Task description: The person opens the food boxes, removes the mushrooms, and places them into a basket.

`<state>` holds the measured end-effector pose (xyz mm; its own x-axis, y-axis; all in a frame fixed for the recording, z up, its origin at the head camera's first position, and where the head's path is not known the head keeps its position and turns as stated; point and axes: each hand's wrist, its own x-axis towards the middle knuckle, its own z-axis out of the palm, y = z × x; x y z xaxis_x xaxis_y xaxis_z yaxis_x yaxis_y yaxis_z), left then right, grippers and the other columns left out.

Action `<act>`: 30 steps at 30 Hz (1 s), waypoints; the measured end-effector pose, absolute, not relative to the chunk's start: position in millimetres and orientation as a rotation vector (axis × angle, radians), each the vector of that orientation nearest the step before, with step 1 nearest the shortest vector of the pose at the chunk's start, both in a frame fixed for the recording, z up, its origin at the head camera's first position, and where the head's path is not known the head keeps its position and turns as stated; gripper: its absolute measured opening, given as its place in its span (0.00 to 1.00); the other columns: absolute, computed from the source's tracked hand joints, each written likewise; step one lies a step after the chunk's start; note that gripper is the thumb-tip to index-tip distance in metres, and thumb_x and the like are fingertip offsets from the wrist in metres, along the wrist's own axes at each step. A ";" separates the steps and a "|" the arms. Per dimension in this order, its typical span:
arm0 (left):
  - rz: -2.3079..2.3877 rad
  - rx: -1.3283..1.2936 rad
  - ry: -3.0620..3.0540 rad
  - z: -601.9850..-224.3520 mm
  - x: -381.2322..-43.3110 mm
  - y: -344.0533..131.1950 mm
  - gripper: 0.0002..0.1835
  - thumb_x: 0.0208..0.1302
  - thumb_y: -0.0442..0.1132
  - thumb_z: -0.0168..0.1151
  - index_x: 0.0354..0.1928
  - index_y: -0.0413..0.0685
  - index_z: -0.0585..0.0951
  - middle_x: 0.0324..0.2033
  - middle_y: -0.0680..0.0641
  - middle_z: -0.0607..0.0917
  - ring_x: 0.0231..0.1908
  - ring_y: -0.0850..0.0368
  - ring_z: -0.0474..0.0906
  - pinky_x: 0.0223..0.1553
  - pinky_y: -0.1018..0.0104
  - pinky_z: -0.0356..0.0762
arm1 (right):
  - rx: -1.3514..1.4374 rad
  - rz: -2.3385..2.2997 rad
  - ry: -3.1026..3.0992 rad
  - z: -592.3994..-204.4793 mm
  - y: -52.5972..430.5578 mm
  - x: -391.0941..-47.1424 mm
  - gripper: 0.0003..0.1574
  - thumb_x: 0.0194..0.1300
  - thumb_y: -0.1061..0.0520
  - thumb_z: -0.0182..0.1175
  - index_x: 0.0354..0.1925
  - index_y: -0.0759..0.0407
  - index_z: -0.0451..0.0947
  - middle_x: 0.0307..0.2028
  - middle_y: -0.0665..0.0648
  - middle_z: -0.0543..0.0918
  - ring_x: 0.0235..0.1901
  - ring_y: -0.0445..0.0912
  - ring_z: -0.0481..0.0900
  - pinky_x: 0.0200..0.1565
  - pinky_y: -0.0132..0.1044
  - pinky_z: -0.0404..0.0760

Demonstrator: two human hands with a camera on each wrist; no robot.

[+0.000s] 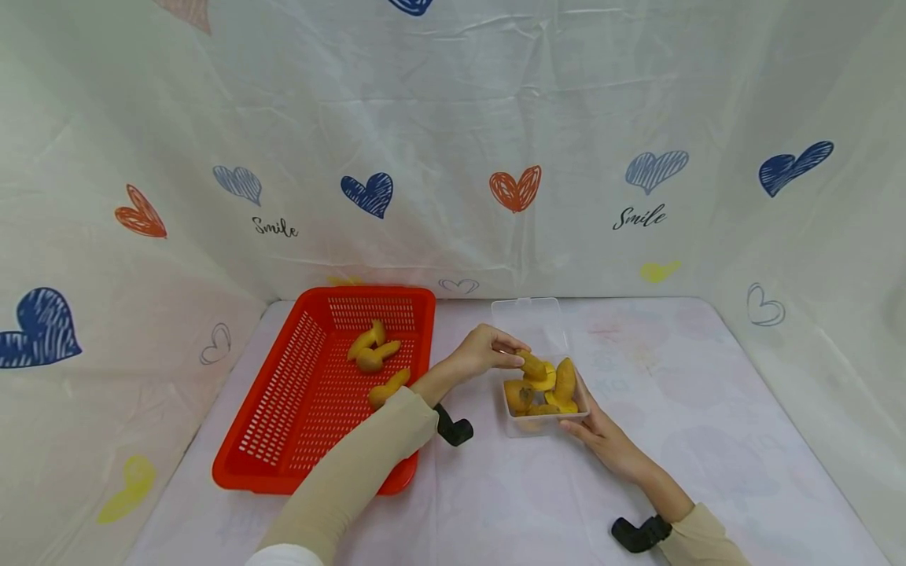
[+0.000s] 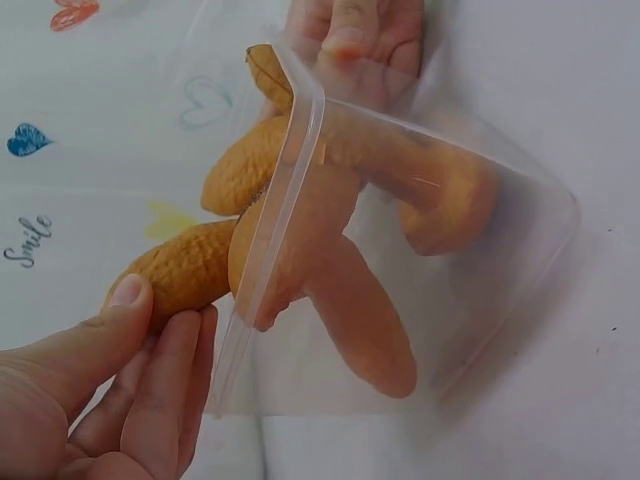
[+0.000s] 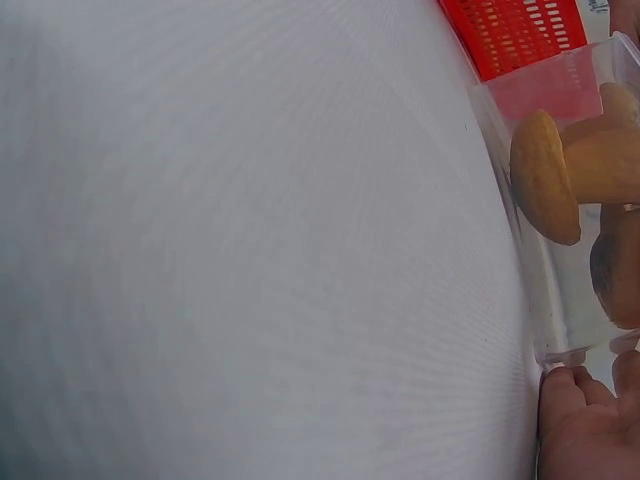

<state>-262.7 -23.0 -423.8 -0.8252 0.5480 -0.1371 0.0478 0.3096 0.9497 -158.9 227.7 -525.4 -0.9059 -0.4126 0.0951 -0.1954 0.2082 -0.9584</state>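
Note:
A clear plastic box [image 1: 541, 425] stands on the table with several yellow-brown mushrooms [image 1: 565, 381] in it, their stems and caps pointing different ways. My left hand [image 1: 488, 350] pinches one mushroom [image 2: 185, 272] between thumb and fingers at the box's rim. In the left wrist view, that mushroom's far end meets another mushroom [image 2: 300, 240] inside the box. At the box's right side, my right hand [image 1: 602, 442] grips the wall, thumb toward the front. The right wrist view shows its fingers [image 3: 590, 425] against the box's lower corner.
A red perforated basket [image 1: 241, 464] stands left of the box under my left forearm, with a few mushrooms [image 1: 375, 358] inside. The box's clear lid [image 1: 527, 318] stands open behind it. A white curtain [image 1: 439, 118] printed with hearts hangs behind the table.

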 end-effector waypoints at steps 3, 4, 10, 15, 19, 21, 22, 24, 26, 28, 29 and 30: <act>1.511 0.561 2.163 -421.9 -262.4 -24.2 0.13 0.62 0.30 0.69 0.48 0.37 0.87 0.43 0.44 0.88 0.42 0.55 0.85 0.45 0.68 0.83 | -0.594 -1.783 2.290 -526.5 227.8 -159.2 0.56 0.76 0.61 0.53 0.79 0.38 0.24 0.78 0.58 0.26 0.74 0.61 0.29 0.61 0.19 0.60; 1.502 0.575 2.171 -421.5 -262.5 -24.7 0.13 0.61 0.30 0.69 0.49 0.37 0.87 0.43 0.45 0.89 0.43 0.56 0.85 0.45 0.68 0.83 | -0.596 -1.784 2.287 -526.6 227.9 -159.3 0.56 0.76 0.61 0.53 0.79 0.38 0.25 0.77 0.58 0.25 0.74 0.62 0.29 0.61 0.19 0.60; 1.489 0.632 2.177 -421.4 -265.1 -28.2 0.13 0.61 0.29 0.69 0.48 0.36 0.87 0.43 0.44 0.89 0.43 0.56 0.85 0.46 0.68 0.83 | -0.580 -1.772 2.289 -525.6 228.0 -159.0 0.56 0.76 0.59 0.54 0.79 0.37 0.25 0.78 0.58 0.26 0.74 0.60 0.29 0.61 0.19 0.59; 1.498 0.642 2.157 -421.4 -267.0 -30.3 0.14 0.61 0.28 0.69 0.49 0.35 0.86 0.44 0.43 0.88 0.44 0.56 0.86 0.47 0.67 0.83 | -0.564 -1.749 2.316 -524.5 227.8 -158.3 0.55 0.76 0.59 0.54 0.79 0.37 0.26 0.78 0.59 0.27 0.74 0.61 0.31 0.61 0.18 0.58; 1.493 0.663 2.149 -421.3 -267.5 -31.6 0.14 0.61 0.27 0.68 0.50 0.34 0.86 0.46 0.41 0.88 0.45 0.54 0.86 0.47 0.66 0.83 | -0.568 -1.751 2.314 -525.5 228.3 -158.5 0.55 0.76 0.59 0.54 0.79 0.37 0.26 0.78 0.59 0.27 0.74 0.62 0.31 0.60 0.18 0.60; 1.489 0.670 2.153 -421.1 -268.1 -31.6 0.14 0.61 0.27 0.68 0.50 0.33 0.85 0.45 0.41 0.88 0.45 0.54 0.86 0.47 0.66 0.83 | -0.570 -1.760 2.297 -526.4 228.3 -158.6 0.55 0.77 0.59 0.53 0.79 0.37 0.25 0.78 0.59 0.26 0.74 0.63 0.31 0.60 0.19 0.61; 1.482 0.676 2.162 -420.8 -268.3 -31.8 0.14 0.61 0.28 0.68 0.50 0.34 0.86 0.45 0.41 0.88 0.44 0.54 0.86 0.47 0.66 0.83 | -0.573 -1.763 2.293 -526.4 228.1 -158.5 0.55 0.77 0.59 0.53 0.79 0.38 0.25 0.78 0.59 0.26 0.74 0.63 0.31 0.61 0.19 0.60; 1.472 0.676 2.174 -419.7 -268.4 -31.9 0.14 0.61 0.28 0.68 0.50 0.35 0.86 0.45 0.42 0.88 0.44 0.55 0.86 0.47 0.67 0.83 | -0.565 -1.763 2.283 -526.9 228.0 -158.5 0.55 0.77 0.59 0.53 0.78 0.37 0.25 0.78 0.58 0.25 0.74 0.62 0.31 0.61 0.19 0.60; 1.470 0.669 2.178 -418.8 -268.3 -32.2 0.14 0.61 0.28 0.69 0.49 0.36 0.86 0.45 0.42 0.88 0.44 0.55 0.86 0.47 0.67 0.83 | -0.561 -1.760 2.277 -526.9 227.9 -158.4 0.55 0.77 0.58 0.53 0.78 0.36 0.24 0.77 0.58 0.25 0.74 0.63 0.32 0.61 0.20 0.60; 1.472 0.667 2.177 -417.8 -267.9 -32.9 0.14 0.61 0.28 0.69 0.50 0.36 0.86 0.45 0.43 0.88 0.44 0.56 0.85 0.47 0.67 0.82 | -0.555 -1.751 2.282 -526.5 227.8 -158.3 0.55 0.77 0.57 0.53 0.78 0.35 0.24 0.77 0.57 0.26 0.74 0.63 0.33 0.61 0.19 0.60; 1.476 0.661 2.171 -417.6 -267.8 -33.2 0.14 0.61 0.28 0.69 0.50 0.36 0.86 0.45 0.42 0.88 0.44 0.55 0.85 0.47 0.67 0.82 | -0.551 -1.747 2.283 -526.3 227.8 -158.3 0.55 0.77 0.57 0.53 0.78 0.34 0.24 0.77 0.56 0.26 0.74 0.63 0.34 0.61 0.19 0.59; 1.478 0.661 2.166 -417.7 -267.9 -33.6 0.14 0.61 0.28 0.69 0.50 0.36 0.86 0.45 0.42 0.88 0.44 0.55 0.85 0.47 0.67 0.82 | -0.556 -1.744 2.285 -526.0 227.8 -158.4 0.54 0.77 0.57 0.53 0.78 0.35 0.24 0.77 0.56 0.26 0.74 0.64 0.34 0.61 0.19 0.59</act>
